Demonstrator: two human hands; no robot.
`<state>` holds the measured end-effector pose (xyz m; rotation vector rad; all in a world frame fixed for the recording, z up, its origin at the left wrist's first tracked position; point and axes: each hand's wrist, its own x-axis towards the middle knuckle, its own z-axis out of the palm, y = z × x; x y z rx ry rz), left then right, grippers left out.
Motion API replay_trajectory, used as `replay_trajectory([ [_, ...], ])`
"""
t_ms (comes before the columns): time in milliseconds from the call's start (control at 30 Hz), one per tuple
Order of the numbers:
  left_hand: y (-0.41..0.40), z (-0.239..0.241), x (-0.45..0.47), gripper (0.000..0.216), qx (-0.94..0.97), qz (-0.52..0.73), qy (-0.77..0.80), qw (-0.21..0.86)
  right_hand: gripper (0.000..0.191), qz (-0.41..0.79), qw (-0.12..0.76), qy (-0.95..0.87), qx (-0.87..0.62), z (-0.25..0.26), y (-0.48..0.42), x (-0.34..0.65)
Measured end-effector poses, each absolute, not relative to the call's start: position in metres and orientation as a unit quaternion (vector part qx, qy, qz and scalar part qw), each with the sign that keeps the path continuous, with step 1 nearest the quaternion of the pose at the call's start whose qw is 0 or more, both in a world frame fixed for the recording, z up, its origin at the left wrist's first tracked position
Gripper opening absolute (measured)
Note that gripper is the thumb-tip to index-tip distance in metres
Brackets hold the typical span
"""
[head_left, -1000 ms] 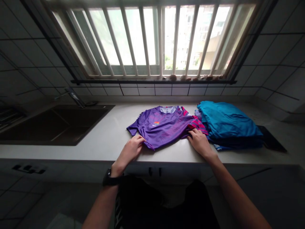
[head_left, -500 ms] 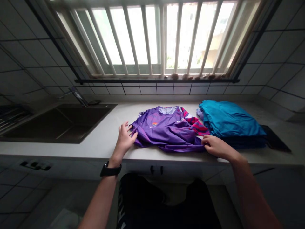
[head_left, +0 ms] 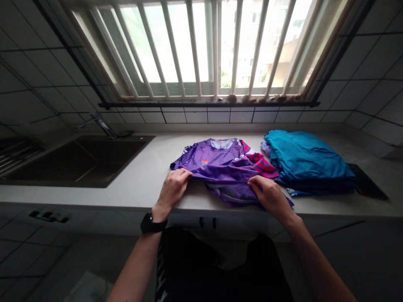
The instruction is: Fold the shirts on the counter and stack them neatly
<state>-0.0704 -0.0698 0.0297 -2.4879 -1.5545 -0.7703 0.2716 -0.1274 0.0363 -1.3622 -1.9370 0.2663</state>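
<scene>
"What is the biggest thing there?"

"A long, smooth white countertop (head_left: 141,178), running right across the view below a wide window (head_left: 201,50) with pale vertical bars."

"Then?"

"A dark rectangular sink (head_left: 69,167), set into the counter on the left. Next, a purple short-sleeved shirt (head_left: 220,157) of thin fabric, with a pink-patterned sleeve, lying mid-counter with its collar toward the window. Just beside it on the right sits a folded stack of bright-blue and navy cloth (head_left: 310,155)."

"What about the hands?"

"Both are on the shirt. The left hand (head_left: 174,184) pinches its fabric at the near left; the right hand (head_left: 267,193) pinches it at the near right, above a lower purple layer spread near the counter's front edge."

"Anything smaller?"

"A flat black object (head_left: 371,182) showing past the stack, a black watch (head_left: 153,222) on the left wrist, and a small orange print (head_left: 204,162) on the shirt's chest."
</scene>
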Motion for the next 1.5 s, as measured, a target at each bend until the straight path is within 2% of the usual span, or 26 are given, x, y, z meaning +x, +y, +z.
replay_trajectory([
  [67,-0.075,0.035,-0.071,0.028,-0.772,-0.337,-0.531,0.09,0.02,0.103,0.418,-0.717,-0.548,0.043,-0.132,0.274],
  [100,-0.078,0.036,-0.071,0.029,-0.75,-0.367,-0.54,0.103,0.021,0.13,0.409,-0.726,-0.537,0.046,-0.135,0.274],
  [200,-0.085,0.037,-0.071,0.028,-0.748,-0.374,-0.541,0.088,0.028,0.258,0.272,-0.818,-0.436,0.052,-0.142,0.272],
  [267,-0.09,0.036,-0.07,0.026,-0.785,-0.337,-0.517,0.052,0.037,0.281,0.218,-0.844,-0.401,0.052,-0.142,0.271],
  [333,-0.097,0.034,-0.071,0.021,-0.825,-0.291,-0.485,0.008,0.041,0.24,0.237,-0.835,-0.434,0.05,-0.137,0.273],
  [400,-0.103,0.032,-0.073,0.018,-0.851,-0.249,-0.46,-0.035,0.034,0.174,0.271,-0.812,-0.487,0.046,-0.124,0.278],
  [500,-0.109,0.027,-0.08,0.031,-0.877,-0.204,-0.427,-0.087,0.028,0.064,0.29,-0.755,-0.584,0.041,-0.095,0.289],
  [567,-0.11,0.024,-0.085,0.04,-0.898,-0.181,-0.382,-0.119,0.039,0.009,0.265,-0.699,-0.664,0.038,-0.07,0.296],
  [633,-0.111,0.021,-0.089,0.029,-0.912,-0.173,-0.342,-0.146,0.051,0.009,0.209,-0.677,-0.705,0.037,-0.044,0.303],
  [733,-0.113,0.019,-0.091,0.025,-0.885,-0.238,-0.374,-0.14,0.032,0.09,0.141,-0.719,-0.675,0.037,-0.009,0.313],
  [800,-0.116,0.023,-0.091,0.026,-0.823,-0.333,-0.448,-0.1,0.027,0.082,0.166,-0.719,-0.67,0.04,0.007,0.321],
  [867,-0.12,0.03,-0.09,0.025,-0.756,-0.41,-0.504,-0.078,0.035,0.01,0.219,-0.675,-0.705,0.043,0.017,0.329],
  [900,-0.122,0.036,-0.09,0.024,-0.745,-0.419,-0.51,-0.095,0.041,-0.024,0.235,-0.648,-0.724,0.045,0.02,0.331],
  [967,-0.125,0.047,-0.09,0.021,-0.787,-0.352,-0.466,-0.197,0.049,-0.055,0.234,-0.624,-0.744,0.048,0.022,0.333],
  [1067,-0.122,0.063,-0.09,0.041,-0.847,-0.168,-0.333,-0.379,0.045,-0.051,0.217,-0.692,-0.687,0.051,0.022,0.324],
  [1133,-0.106,0.068,-0.09,0.046,-0.833,-0.15,-0.334,-0.415,0.048,-0.032,0.199,-0.756,-0.623,0.049,0.026,0.313],
  [1200,-0.078,0.067,-0.09,0.036,-0.792,-0.222,-0.434,-0.368,0.051,0.005,0.151,-0.782,-0.605,0.044,0.032,0.3],
  [1267,-0.04,0.061,-0.092,0.03,-0.727,-0.296,-0.569,-0.244,0.05,0.04,0.098,-0.781,-0.616,0.035,0.039,0.291],
  [1333,-0.003,0.053,-0.095,0.027,-0.657,-0.311,-0.681,-0.091,0.046,0.059,0.083,-0.785,-0.611,0.025,0.046,0.286],
  [1367,0.013,0.05,-0.097,0.028,-0.635,-0.286,-0.715,-0.053,0.044,0.066,0.091,-0.793,-0.598,0.021,0.049,0.286],
  [1433,0.036,0.044,-0.102,0.025,-0.62,-0.221,-0.751,-0.05,0.043,0.085,0.119,-0.812,-0.565,0.015,0.052,0.288],
  [1500,0.047,0.04,-0.106,0.012,-0.62,-0.184,-0.758,-0.087,0.043,0.116,0.148,-0.821,-0.539,0.012,0.054,0.292],
])
